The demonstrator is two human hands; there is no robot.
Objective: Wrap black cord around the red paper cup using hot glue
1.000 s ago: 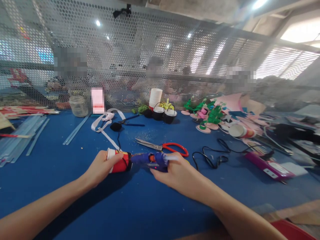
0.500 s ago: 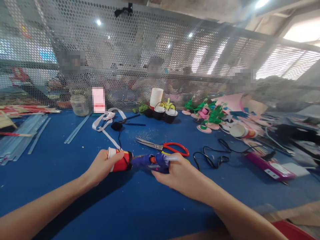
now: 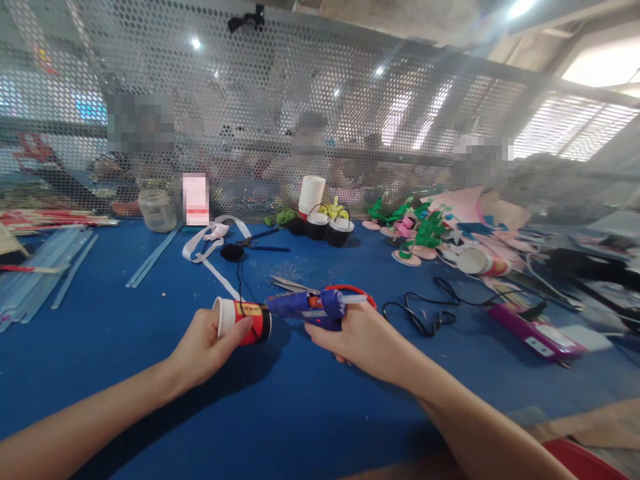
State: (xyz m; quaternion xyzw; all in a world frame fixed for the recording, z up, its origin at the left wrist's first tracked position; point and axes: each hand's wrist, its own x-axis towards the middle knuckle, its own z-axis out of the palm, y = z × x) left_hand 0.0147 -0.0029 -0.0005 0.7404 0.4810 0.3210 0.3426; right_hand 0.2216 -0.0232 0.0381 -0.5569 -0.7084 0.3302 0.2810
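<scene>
My left hand (image 3: 203,347) is closed round a small red paper cup (image 3: 243,321), held on its side with its open white rim to the left. A thin black cord hangs at its black bottom end. My right hand (image 3: 357,340) grips a blue glue gun (image 3: 315,307). Its nozzle points left at the cup's bottom end. A clear glue stick pokes out of the gun's back. Both hands are raised a little above the blue table (image 3: 280,413).
Red-handled scissors (image 3: 350,291) lie just behind the gun. A black cable (image 3: 425,313) and a purple tool (image 3: 537,333) lie to the right. Black-bottomed cups (image 3: 330,230), white cups, green and pink craft pieces (image 3: 425,230) and a white ribbon (image 3: 210,247) stand further back. Clear glue sticks (image 3: 40,273) lie left. People sit behind the mesh screen.
Both hands have lifted the cup and the glue gun a little off the table, and the gun now hides part of the scissors.
</scene>
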